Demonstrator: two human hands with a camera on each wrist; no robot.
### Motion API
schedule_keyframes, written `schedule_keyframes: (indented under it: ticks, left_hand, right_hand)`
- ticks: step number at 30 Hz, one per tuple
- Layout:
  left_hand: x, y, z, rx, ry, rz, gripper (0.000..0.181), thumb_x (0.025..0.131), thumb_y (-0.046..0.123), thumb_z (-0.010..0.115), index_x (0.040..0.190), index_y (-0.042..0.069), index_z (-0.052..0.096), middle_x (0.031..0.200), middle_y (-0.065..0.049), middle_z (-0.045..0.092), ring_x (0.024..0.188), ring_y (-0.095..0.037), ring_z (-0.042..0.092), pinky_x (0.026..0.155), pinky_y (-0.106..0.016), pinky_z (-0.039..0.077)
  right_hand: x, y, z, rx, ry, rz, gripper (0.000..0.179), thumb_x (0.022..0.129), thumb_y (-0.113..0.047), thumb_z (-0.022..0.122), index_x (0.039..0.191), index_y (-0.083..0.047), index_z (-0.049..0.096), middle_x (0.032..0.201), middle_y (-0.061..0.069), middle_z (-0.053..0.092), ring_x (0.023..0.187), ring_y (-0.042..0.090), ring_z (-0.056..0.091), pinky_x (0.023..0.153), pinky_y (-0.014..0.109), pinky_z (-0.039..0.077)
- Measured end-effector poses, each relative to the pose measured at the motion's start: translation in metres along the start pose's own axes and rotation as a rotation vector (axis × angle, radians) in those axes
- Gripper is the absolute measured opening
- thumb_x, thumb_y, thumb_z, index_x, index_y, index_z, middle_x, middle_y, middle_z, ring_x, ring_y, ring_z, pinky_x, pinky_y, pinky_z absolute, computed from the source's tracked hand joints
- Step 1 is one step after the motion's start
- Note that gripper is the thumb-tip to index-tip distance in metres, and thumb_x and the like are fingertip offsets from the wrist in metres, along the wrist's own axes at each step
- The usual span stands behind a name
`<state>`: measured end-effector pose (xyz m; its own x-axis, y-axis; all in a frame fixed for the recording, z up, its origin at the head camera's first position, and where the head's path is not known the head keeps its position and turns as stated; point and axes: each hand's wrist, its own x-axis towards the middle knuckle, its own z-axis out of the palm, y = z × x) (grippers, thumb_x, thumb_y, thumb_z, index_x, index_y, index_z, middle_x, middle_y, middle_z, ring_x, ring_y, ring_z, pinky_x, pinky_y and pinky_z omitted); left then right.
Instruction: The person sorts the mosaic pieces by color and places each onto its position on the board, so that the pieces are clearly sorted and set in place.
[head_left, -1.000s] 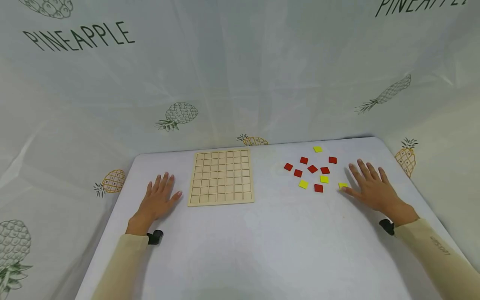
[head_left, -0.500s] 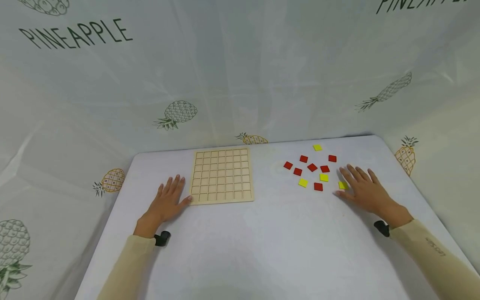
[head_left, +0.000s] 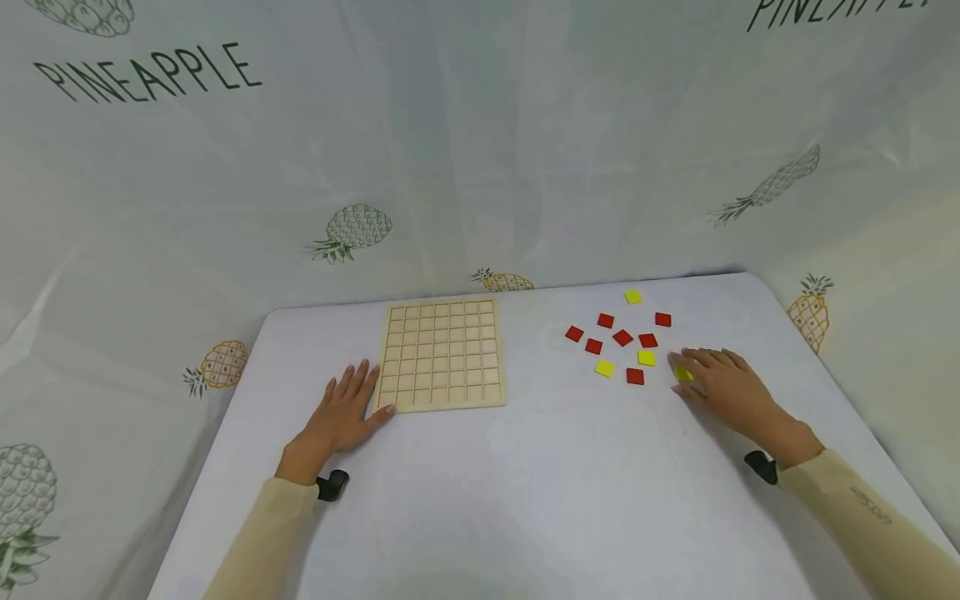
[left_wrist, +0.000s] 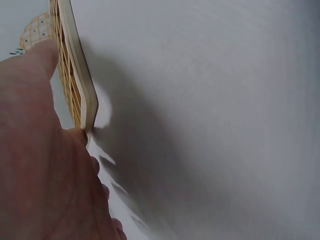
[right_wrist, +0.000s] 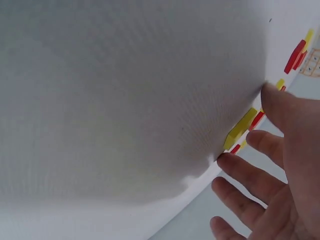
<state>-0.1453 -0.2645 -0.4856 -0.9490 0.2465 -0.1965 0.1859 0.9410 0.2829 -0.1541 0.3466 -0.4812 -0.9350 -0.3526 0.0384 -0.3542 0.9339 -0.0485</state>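
A light wooden grid board [head_left: 441, 358] lies flat on the white table. Beside its left edge my left hand [head_left: 343, 421] is spread flat, the thumb over the front left corner. In the left wrist view the board's thick edge [left_wrist: 86, 82] shows past that thumb. My right hand [head_left: 738, 402] arches low over a yellow tile [head_left: 683, 374], partly hiding it. The right wrist view has this tile [right_wrist: 241, 129] on the table between the spread thumb and fingers, with gaps on both sides.
Left of my right hand lie loose tiles: several red ones, such as a red tile [head_left: 635, 377], and yellow ones, such as a yellow tile [head_left: 604, 368]. A white pineapple-print curtain [head_left: 585, 183] hangs behind the table [head_left: 510, 500] and at its sides.
My left hand has slid right and slightly down, up to the board's corner. My right hand has moved left, its fingers bending down over the yellow tile. Board and tiles remain in place.
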Motion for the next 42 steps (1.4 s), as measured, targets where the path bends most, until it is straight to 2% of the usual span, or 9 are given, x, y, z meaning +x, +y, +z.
schedule_keyframes:
  ticks: [4, 8, 15, 19, 25, 33, 42]
  left_hand:
    - [-0.003, 0.004, -0.001, -0.004, -0.030, -0.019, 0.088, 0.108, 0.050, 0.054, 0.167, -0.003, 0.016, 0.174, -0.027, 0.006, 0.160, -0.051, 0.005, 0.127, -0.067, 0.005]
    - [-0.003, 0.006, -0.001, -0.017, -0.025, -0.020, 0.088, 0.108, 0.050, 0.053, 0.167, -0.003, 0.015, 0.175, -0.027, 0.006, 0.160, -0.051, 0.005, 0.127, -0.067, 0.006]
    - [0.000, 0.004, 0.001, -0.026, -0.028, -0.015, 0.087, 0.109, 0.051, 0.051, 0.168, -0.001, 0.014, 0.175, -0.026, 0.004, 0.160, -0.051, 0.003, 0.127, -0.068, 0.006]
    - [0.003, 0.001, 0.004, -0.028, -0.019, -0.009, 0.086, 0.110, 0.053, 0.046, 0.169, 0.001, 0.013, 0.175, -0.026, 0.003, 0.161, -0.050, 0.002, 0.127, -0.068, 0.006]
    - [0.005, -0.001, 0.007, -0.020, -0.016, -0.020, 0.086, 0.110, 0.054, 0.046, 0.169, 0.002, 0.013, 0.175, -0.026, 0.003, 0.161, -0.050, 0.001, 0.127, -0.068, 0.005]
    - [0.006, 0.002, 0.006, -0.025, -0.016, 0.005, 0.086, 0.110, 0.053, 0.046, 0.169, 0.000, 0.013, 0.176, -0.025, 0.005, 0.161, -0.049, 0.001, 0.128, -0.066, 0.006]
    - [0.008, 0.004, 0.004, -0.023, -0.044, 0.001, 0.084, 0.111, 0.048, 0.046, 0.169, -0.001, 0.009, 0.176, -0.022, 0.003, 0.161, -0.048, -0.001, 0.129, -0.064, 0.004]
  right_hand:
    - [-0.001, -0.004, 0.000, -0.003, 0.032, -0.026, 0.053, 0.090, -0.011, 0.084, 0.139, -0.001, 0.067, 0.134, 0.030, 0.067, 0.128, 0.051, 0.057, 0.109, 0.071, 0.042]
    - [0.000, -0.005, -0.002, -0.009, 0.055, -0.041, 0.048, 0.085, -0.002, 0.086, 0.131, -0.001, 0.073, 0.124, 0.027, 0.072, 0.121, 0.049, 0.062, 0.105, 0.070, 0.046]
    - [0.002, -0.006, -0.002, -0.014, 0.102, -0.055, 0.032, 0.083, 0.001, 0.086, 0.115, 0.001, 0.080, 0.106, 0.021, 0.076, 0.108, 0.044, 0.067, 0.096, 0.064, 0.054]
    - [0.002, -0.010, -0.003, -0.031, 0.120, -0.060, 0.028, 0.081, 0.002, 0.087, 0.108, 0.001, 0.081, 0.102, 0.020, 0.076, 0.104, 0.042, 0.066, 0.094, 0.061, 0.055]
    - [0.002, -0.012, -0.004, -0.051, 0.130, -0.069, 0.028, 0.081, 0.001, 0.088, 0.107, 0.000, 0.081, 0.102, 0.020, 0.076, 0.104, 0.043, 0.065, 0.093, 0.061, 0.055]
    - [0.008, -0.013, -0.007, -0.037, 0.227, -0.105, 0.033, 0.076, 0.001, 0.091, 0.108, 0.001, 0.081, 0.101, 0.020, 0.076, 0.102, 0.042, 0.064, 0.087, 0.059, 0.056]
    - [0.024, -0.032, -0.021, 0.003, 0.276, -0.159, 0.038, 0.073, 0.002, 0.093, 0.109, 0.000, 0.081, 0.100, 0.019, 0.075, 0.102, 0.042, 0.064, 0.087, 0.060, 0.056]
